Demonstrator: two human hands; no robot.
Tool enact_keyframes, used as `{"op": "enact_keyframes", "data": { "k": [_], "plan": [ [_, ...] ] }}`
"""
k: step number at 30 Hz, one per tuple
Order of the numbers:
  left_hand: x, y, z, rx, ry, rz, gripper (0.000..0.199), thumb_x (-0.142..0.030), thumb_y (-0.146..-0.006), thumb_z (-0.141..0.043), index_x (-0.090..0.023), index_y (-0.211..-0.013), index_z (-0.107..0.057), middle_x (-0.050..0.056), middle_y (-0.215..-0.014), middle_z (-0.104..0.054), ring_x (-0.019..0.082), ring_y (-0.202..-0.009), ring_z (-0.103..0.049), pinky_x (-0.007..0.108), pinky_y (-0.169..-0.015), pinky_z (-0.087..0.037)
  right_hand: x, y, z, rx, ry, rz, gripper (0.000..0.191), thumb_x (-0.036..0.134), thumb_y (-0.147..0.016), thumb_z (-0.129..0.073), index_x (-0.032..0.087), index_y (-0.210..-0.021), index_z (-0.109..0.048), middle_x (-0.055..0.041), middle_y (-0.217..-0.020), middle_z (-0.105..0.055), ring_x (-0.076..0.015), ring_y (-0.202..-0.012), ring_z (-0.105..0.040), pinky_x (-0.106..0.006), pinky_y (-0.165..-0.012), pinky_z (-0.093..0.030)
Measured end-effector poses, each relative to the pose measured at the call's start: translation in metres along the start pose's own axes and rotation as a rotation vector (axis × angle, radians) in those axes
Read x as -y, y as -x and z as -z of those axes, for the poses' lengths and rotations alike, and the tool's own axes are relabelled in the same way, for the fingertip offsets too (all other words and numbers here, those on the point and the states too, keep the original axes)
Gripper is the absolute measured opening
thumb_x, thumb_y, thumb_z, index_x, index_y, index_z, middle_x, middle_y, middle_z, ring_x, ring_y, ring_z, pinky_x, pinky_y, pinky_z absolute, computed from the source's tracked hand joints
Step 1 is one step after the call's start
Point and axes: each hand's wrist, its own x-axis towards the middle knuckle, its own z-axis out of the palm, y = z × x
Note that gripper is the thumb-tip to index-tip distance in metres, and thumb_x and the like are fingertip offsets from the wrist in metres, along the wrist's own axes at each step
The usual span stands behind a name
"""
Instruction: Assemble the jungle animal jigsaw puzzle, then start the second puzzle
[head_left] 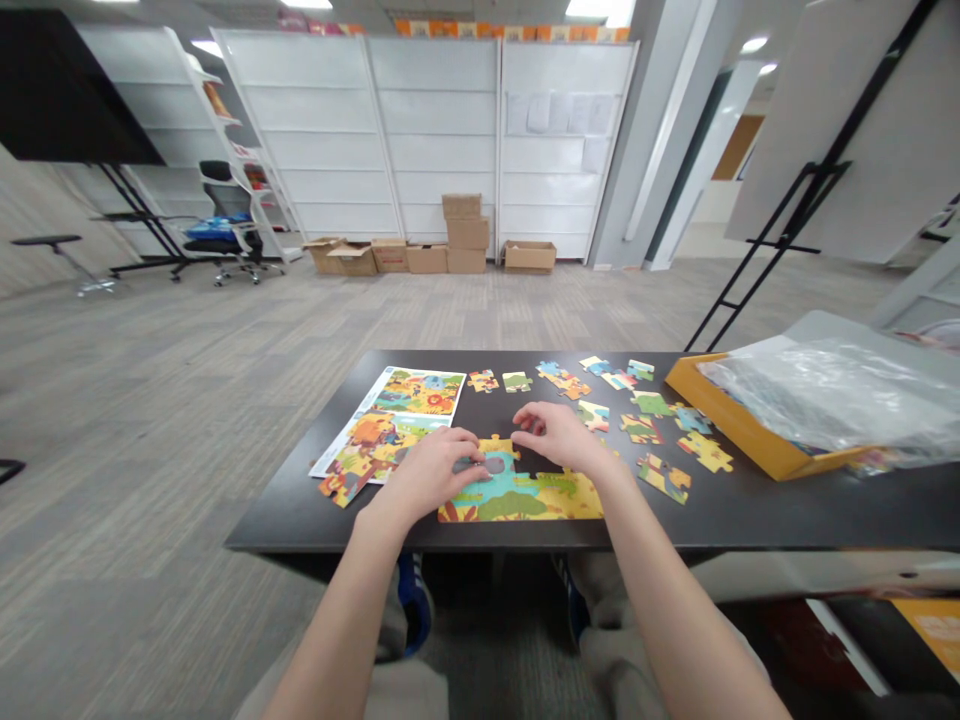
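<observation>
Left hand (433, 466), fingers parted, lies over the multicoloured, part-assembled flat jigsaw (517, 505); right hand (559, 434), thumb and fingers apart, hovers nearby. Colourful white-edged paper sheet (399, 413): print too small to read.

dark table (292, 520), puzzle (517, 502), loose pieces (705, 452), printed sheet (429, 392), box (739, 425)

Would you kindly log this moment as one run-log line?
left hand: at joined puzzle's left side | right hand: near its far edge | loose pieces: mostly right | picture sheet: left
</observation>
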Motion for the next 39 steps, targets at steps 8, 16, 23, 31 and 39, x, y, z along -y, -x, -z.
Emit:
{"op": "enact_keyframes", "data": {
  "k": [8, 16, 23, 31, 39],
  "plan": [
    [-0.011, -0.005, 0.005, 0.05, -0.178, -0.048, 0.024, -0.031, -0.098, -0.06, -0.024, -0.088, -0.08, 0.007, -0.116, -0.075, 0.027, -0.105, -0.067, 0.041, -0.095, -0.05, -0.023, 0.022, 0.046, -0.145, -0.019, -0.093, 0.019, 0.036, -0.083, -0.068, 0.021, -0.094, -0.07, -0.0045, -0.085, -0.074, -0.018, -0.073, -0.066, -0.033, -0.073, -0.055],
    [-0.019, -0.002, 0.004, 0.051, -0.134, 0.016, 0.016, -0.035, -0.096, -0.062, -0.022, -0.096, -0.071, 0.007, -0.106, -0.074, 0.026, -0.102, -0.067, 0.037, -0.089, -0.051, -0.037, 0.05, 0.071, 0.07, 0.009, -0.209, 0.021, 0.04, -0.078, -0.073, 0.02, -0.084, -0.071, -0.0042, -0.076, -0.073, -0.0192, -0.071, -0.068, -0.03, -0.066, -0.053],
    [-0.024, -0.005, 0.002, 0.049, -0.121, 0.029, 0.014, -0.034, -0.096, -0.062, -0.021, -0.095, -0.068, 0.008, -0.108, -0.071, 0.026, -0.102, -0.065, 0.038, -0.089, -0.05, -0.043, 0.053, 0.067, 0.168, 0.015, -0.249, 0.024, 0.044, -0.079, -0.073, 0.021, -0.075, -0.067, -0.0049, -0.073, -0.075, -0.0206, -0.068, -0.069, -0.029, -0.061, -0.051],
    [-0.021, -0.011, 0.0, 0.045, -0.144, -0.001, 0.021, -0.036, -0.098, -0.059, -0.021, -0.086, -0.067, 0.007, -0.1, -0.069, 0.023, -0.094, -0.065, 0.034, -0.084, -0.05, -0.046, 0.049, 0.065, 0.118, 0.101, -0.29, 0.023, 0.044, -0.081, -0.072, 0.022, -0.074, -0.067, -0.0048, -0.077, -0.076, -0.0205, -0.07, -0.07, -0.027, -0.057, -0.049],
    [-0.021, -0.006, -0.006, 0.006, -0.148, 0.014, 0.02, -0.035, -0.099, -0.058, -0.022, -0.09, -0.069, 0.007, -0.107, -0.073, 0.025, -0.104, -0.067, 0.037, -0.094, -0.05, -0.053, 0.041, 0.067, 0.114, 0.15, -0.288, 0.022, 0.042, -0.083, -0.07, 0.022, -0.076, -0.069, -0.0047, -0.078, -0.077, -0.0208, -0.07, -0.069, -0.029, -0.061, -0.047]
  ]
}}
